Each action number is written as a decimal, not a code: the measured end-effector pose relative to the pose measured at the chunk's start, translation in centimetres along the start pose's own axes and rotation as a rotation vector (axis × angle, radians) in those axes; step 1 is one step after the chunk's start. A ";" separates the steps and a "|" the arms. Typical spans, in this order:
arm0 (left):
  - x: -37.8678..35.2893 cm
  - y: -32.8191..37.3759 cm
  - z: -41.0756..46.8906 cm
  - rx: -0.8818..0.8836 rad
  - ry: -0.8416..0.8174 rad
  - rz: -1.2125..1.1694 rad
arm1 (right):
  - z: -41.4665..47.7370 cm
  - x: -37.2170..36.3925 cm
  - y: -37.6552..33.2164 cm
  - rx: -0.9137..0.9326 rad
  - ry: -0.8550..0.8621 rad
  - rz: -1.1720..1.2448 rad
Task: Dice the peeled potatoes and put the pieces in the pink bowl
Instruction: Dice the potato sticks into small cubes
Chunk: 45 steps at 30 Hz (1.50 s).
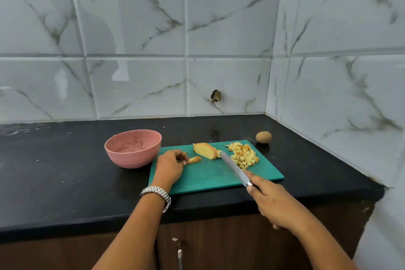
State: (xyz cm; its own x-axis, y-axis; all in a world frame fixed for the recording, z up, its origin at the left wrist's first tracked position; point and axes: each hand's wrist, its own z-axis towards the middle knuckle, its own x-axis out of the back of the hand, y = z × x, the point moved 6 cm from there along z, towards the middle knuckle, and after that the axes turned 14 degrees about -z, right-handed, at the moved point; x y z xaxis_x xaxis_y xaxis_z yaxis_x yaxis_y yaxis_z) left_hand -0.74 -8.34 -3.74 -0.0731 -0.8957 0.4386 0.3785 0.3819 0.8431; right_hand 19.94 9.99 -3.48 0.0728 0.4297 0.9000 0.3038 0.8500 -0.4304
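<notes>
On the green cutting board (210, 174), as seen from the head view, a potato half (205, 150) is laid near the far edge. A heap of diced pieces (243, 155) is gathered toward the board's far right corner. A thin potato strip (194, 159) is laid on the board's left part, just beside the half. Its near end is pinched by the left hand (169, 165), whose grip is closed on it with the fingers curled. A metal watch (156, 193) is worn on that wrist, over the board's near left corner. A knife (233, 167) is held by the right hand (271, 201) at the board's near edge, the grip clamped round the handle and the forefinger laid along the blade's back. The blade is slanted across the board, its tip set between the half and the heap. Just off the board's left edge the pink bowl (131, 158) is stood upright on the black tabletop (65, 171); whether its wall touches the board cannot be told. Beyond the board's far right corner a whole brown potato (263, 137) is set on the tabletop, apart from the board.
</notes>
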 end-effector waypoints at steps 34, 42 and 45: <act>0.1 -0.6 0.6 -0.069 -0.046 0.024 | 1.3 -0.3 -1.2 0.116 0.053 -0.053; 0.7 0.0 -0.4 -0.081 -0.065 0.071 | 1.4 -0.2 -1.1 0.165 0.029 -0.026; 0.8 0.1 -0.4 -0.074 -0.069 0.072 | 2.0 -0.5 -0.9 0.206 0.022 -0.005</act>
State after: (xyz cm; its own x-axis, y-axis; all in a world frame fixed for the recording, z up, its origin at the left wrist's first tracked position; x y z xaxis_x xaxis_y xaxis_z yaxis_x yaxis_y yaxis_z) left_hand -0.36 -9.13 -3.43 -0.1055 -0.8478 0.5197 0.4517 0.4247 0.7846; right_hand 17.75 9.66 -3.65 0.0936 0.4204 0.9025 0.1031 0.8975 -0.4287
